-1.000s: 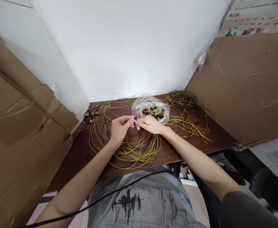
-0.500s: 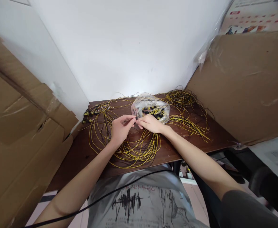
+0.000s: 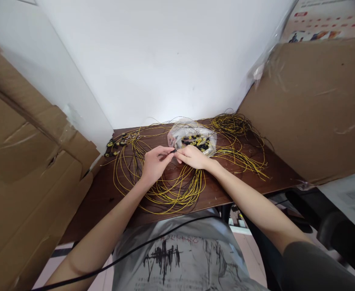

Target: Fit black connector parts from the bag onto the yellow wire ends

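Observation:
My left hand (image 3: 153, 163) and my right hand (image 3: 192, 157) meet fingertip to fingertip over a dark wooden table (image 3: 110, 194). Both pinch one small black connector (image 3: 174, 150) on the end of a thin wire. Under my hands lies a loose coil of yellow and black wires (image 3: 168, 190). Just behind my right hand sits a clear plastic bag (image 3: 192, 135) of black and yellow connectors.
A second tangle of yellow wires (image 3: 235, 129) lies at the back right. Several finished black-and-yellow connectors (image 3: 114, 144) lie at the back left edge. Cardboard sheets (image 3: 313, 105) stand on both sides, and a white wall is behind. A black cable (image 3: 141, 250) crosses my lap.
My fingertips have shifted slightly on the small connector; both hands stay in the same place over the wire coil.

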The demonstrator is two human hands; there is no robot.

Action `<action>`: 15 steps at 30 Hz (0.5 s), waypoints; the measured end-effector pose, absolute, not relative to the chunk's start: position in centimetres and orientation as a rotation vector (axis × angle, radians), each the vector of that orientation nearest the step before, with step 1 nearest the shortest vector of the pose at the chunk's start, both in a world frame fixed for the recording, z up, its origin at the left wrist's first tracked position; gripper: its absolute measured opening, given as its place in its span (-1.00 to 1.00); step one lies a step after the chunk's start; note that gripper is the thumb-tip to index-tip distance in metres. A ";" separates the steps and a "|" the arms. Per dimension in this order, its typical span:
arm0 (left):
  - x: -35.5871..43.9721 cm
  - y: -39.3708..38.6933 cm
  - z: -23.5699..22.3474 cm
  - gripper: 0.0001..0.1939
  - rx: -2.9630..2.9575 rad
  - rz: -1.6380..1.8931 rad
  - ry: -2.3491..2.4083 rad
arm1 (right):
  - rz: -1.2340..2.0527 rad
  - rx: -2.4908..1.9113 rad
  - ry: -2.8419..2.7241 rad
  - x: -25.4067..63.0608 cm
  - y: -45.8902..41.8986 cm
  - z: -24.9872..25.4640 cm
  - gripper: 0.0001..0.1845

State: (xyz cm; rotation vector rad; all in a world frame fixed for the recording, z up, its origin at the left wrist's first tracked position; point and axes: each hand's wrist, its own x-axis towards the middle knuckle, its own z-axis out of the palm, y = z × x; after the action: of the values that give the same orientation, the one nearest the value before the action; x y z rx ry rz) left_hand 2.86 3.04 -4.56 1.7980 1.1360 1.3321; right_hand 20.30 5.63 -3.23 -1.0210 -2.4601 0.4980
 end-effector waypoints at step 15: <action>2.8 3.0 -4.6 -0.76 1.760 1.374 1.314 | 0.514 -0.879 -2.171 20.6 5.5 -2.6 -0.83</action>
State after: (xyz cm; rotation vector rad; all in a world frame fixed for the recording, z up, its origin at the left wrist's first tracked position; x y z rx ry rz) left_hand 2.78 3.01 -4.62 1.7603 1.3140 1.3743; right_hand 20.60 5.45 -2.62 -0.8788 -2.1712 0.5139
